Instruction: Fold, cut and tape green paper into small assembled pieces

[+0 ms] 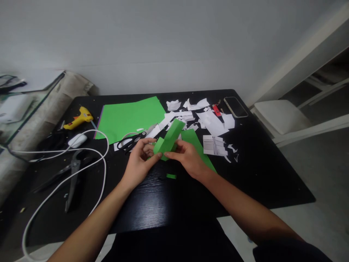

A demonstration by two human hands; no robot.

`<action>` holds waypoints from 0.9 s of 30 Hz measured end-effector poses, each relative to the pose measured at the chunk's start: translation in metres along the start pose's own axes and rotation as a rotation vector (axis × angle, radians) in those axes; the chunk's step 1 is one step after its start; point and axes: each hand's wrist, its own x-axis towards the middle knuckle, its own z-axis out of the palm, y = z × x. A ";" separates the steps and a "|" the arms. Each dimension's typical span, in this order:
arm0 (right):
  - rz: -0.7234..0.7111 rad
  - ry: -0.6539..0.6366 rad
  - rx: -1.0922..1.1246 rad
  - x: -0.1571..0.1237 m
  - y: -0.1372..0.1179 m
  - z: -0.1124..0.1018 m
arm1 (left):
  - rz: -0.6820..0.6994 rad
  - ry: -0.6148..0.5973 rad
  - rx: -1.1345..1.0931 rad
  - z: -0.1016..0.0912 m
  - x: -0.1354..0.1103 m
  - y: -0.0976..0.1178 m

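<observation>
Above the dark surface [147, 209], the left hand [139, 160] and right hand [191, 158] pinch the folded green piece [169, 137] between nearly closed fingers [174, 156], probably steadying its folds; a yellow glue gun [79, 118] (out of the way, presumably) lies left.

Folded green paper [171, 135] partly hides the right hand [190, 158]
</observation>
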 end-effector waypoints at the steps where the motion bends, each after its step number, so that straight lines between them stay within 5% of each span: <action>1: 0.006 0.002 -0.004 -0.001 0.000 0.000 | -0.019 -0.010 -0.002 0.000 0.000 0.001; 11: -0.033 0.168 -0.151 -0.003 -0.006 0.001 | -0.075 -0.069 0.014 -0.005 0.004 0.006; 17: -0.090 0.260 -0.209 -0.001 0.002 0.000 | -0.010 -0.003 0.078 -0.005 0.002 0.006; 27: -0.044 0.069 0.105 -0.004 -0.007 0.000 | 0.039 0.074 0.091 -0.012 0.002 0.001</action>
